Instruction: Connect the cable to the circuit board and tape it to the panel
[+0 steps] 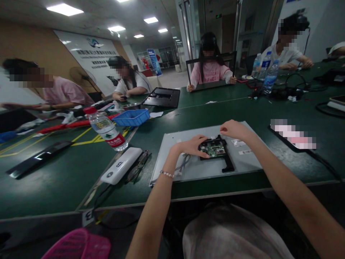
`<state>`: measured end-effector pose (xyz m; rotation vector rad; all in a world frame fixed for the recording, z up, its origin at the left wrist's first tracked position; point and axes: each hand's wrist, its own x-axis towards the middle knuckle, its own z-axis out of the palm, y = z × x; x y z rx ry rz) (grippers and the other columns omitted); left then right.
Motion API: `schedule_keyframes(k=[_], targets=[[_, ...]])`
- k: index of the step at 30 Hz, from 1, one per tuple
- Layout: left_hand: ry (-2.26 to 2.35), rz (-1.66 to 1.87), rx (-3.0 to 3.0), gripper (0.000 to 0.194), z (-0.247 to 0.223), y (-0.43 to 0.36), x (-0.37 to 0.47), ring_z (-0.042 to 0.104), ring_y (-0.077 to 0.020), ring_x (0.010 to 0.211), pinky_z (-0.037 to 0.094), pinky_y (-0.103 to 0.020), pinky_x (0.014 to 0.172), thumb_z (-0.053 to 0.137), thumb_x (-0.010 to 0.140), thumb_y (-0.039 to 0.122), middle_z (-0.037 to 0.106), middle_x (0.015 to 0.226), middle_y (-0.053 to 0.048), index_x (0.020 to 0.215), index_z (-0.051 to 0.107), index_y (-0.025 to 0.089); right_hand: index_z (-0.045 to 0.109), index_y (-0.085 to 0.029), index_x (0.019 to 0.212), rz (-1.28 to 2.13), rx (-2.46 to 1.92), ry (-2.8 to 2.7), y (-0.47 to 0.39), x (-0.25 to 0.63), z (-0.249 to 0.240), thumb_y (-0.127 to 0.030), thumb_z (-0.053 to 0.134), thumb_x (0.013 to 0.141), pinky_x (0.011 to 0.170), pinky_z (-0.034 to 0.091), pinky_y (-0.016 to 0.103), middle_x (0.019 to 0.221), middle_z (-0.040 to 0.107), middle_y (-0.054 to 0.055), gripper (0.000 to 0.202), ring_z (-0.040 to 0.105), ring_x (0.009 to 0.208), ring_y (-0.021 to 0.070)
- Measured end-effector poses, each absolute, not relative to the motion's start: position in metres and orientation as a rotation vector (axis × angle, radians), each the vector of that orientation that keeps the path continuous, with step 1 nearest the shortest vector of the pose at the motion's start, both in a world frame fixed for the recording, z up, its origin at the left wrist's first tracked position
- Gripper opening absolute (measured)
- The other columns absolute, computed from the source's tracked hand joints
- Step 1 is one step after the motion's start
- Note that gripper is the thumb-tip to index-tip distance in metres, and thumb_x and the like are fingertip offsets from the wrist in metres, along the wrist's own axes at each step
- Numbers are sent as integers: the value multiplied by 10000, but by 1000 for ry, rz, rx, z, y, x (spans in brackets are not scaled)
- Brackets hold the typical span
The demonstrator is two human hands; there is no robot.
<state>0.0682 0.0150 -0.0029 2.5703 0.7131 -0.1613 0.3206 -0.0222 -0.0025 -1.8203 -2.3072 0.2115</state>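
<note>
A pink plastic basket point(81, 244) sits low at the left, below the edge of the green worktop point(67, 194). On the worktop, a flat grey metal panel point(161, 158) lies in front of the wearer, bearing a black bracket point(228, 163) with a green circuit board point(212, 149) in it. The left hand point(192, 145) spans the bracket's left end, thumb and fingers parted around it, holding it; loose grey cables point(183, 163) lie beside that wrist. The right hand point(231, 129) is bent at the bracket's far right corner, fingers drawn in narrow; whether they grip anything cannot be told.

Left of the panel are folded eyeglasses point(138, 167), a white power bank point(122, 165) and, farther left, a glossy black strip point(39, 158). A phone point(292, 136) lies to the right. Beyond the power bank stands a red-capped water bottle point(107, 129), with a blue tray point(131, 118) behind it and a black plastic panel point(162, 97) farther off. Across the worktop, a person in pink point(210, 72) holds up a black rectangular frame point(211, 85).
</note>
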Motion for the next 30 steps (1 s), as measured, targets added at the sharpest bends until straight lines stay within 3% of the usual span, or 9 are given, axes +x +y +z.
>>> schedule_keyframes(k=[7, 13, 21, 30], targets=[[687, -160, 2569, 1005, -3, 16, 68, 277, -308, 1354, 239, -385, 1118, 614, 681, 704, 258, 1480, -137, 1452, 250, 173, 709, -193, 940, 614, -2064, -2349, -25, 360, -3, -235, 698, 679, 615, 467, 259, 922, 714, 65, 264, 657, 798, 209], [677, -148, 2578, 967, -4, 17, 68, 277, -307, 1355, 234, -387, 1119, 611, 689, 697, 268, 1478, -124, 1439, 275, 190, 721, -198, 887, 737, -2027, -2424, -26, 361, -2, -125, 719, 589, 594, 454, 242, 872, 718, 33, 307, 655, 765, 195], [689, -179, 2572, 990, 0, 15, 69, 276, -312, 1358, 248, -385, 1114, 610, 691, 699, 256, 1485, -130, 1455, 240, 189, 727, -191, 779, 721, -1945, -2395, -28, 361, 1, -205, 685, 668, 565, 420, 249, 763, 711, 37, 120, 640, 712, 194], [703, -197, 2577, 997, 1, 13, 70, 269, -298, 1363, 233, -368, 1125, 607, 692, 704, 253, 1479, -133, 1455, 239, 177, 741, -207, 819, 979, -1392, -2537, -35, 343, 11, -236, 615, 712, 665, 441, 239, 805, 723, 4, 168, 641, 768, 180]])
